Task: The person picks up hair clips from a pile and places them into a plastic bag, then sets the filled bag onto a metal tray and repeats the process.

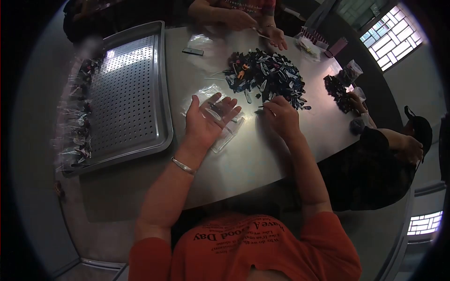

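Note:
My left hand [206, 119] is palm up with its fingers spread, and a few small dark and light clips [215, 110] lie on the palm and fingers. To its right, my right hand [281, 115] is closed in a pinch on a small dark clip [261, 107], just below a large pile of dark and silvery hair clips [272, 75]. An orange clip [243, 71] shows in the pile. Clear plastic bags [225, 139] lie under and beside my left hand.
A perforated metal tray [164, 103] fills the left side, with packed bundles [77, 126] along its far edge. Across the metal table [243, 164], a person's hands [276, 37] hold something thin. Another person sits at right by a smaller pile [336, 92].

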A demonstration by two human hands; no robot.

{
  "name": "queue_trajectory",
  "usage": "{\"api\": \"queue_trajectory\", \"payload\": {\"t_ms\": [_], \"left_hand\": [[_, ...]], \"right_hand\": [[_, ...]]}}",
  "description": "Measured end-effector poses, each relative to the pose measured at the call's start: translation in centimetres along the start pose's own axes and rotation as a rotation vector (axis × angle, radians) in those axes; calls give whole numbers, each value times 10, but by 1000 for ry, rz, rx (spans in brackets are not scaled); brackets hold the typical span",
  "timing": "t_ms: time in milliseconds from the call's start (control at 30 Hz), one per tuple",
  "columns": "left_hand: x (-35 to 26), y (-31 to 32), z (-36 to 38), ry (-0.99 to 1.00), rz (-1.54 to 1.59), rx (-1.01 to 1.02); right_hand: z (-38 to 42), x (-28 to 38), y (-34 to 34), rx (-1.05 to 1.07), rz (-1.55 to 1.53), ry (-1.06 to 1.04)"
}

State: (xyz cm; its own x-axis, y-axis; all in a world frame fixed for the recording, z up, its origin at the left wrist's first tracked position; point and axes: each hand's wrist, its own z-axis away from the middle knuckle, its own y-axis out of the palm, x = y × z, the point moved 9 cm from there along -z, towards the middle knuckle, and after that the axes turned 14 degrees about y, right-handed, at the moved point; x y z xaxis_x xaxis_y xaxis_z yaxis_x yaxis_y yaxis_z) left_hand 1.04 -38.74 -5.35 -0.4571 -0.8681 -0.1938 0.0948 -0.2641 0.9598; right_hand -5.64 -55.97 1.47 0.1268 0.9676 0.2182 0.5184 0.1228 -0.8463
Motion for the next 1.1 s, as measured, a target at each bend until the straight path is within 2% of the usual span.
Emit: {"api": "queue_trajectory", "payload": {"t_ms": [100,267,367,600,700,767,800,867,967,1100], "left_hand": [[0,-1,-2,-4,3,35],[0,-1,-2,4,-8,31],[1,0,-1,-4,-4,32],[1,-5,-4,-7,13,15],[1,-7,-5,-6,11,11],[2,-8,-6,-11,25,15],[2,-7,-6,-17,39,17],[2,-8,-6,-17,40,3],[4,-9,-4,-23,29,-13],[9,-8,-3,-57,7,2]], "right_hand": [[-2,-7,-2,-47,-153,61],[-10,-22,10,80,-246,242],[-15,-25,10,38,-339,240],[-24,-27,8,61,-323,255],[-27,-26,2,10,-362,252],[-27,-31,-1,-23,-553,282],[-26,-25,-6,-23,-554,280],[-15,-14,-16,60,-1031,496],[0,34,-54,10,-997,363],[12,96,-79,-146,-644,-75]]}}
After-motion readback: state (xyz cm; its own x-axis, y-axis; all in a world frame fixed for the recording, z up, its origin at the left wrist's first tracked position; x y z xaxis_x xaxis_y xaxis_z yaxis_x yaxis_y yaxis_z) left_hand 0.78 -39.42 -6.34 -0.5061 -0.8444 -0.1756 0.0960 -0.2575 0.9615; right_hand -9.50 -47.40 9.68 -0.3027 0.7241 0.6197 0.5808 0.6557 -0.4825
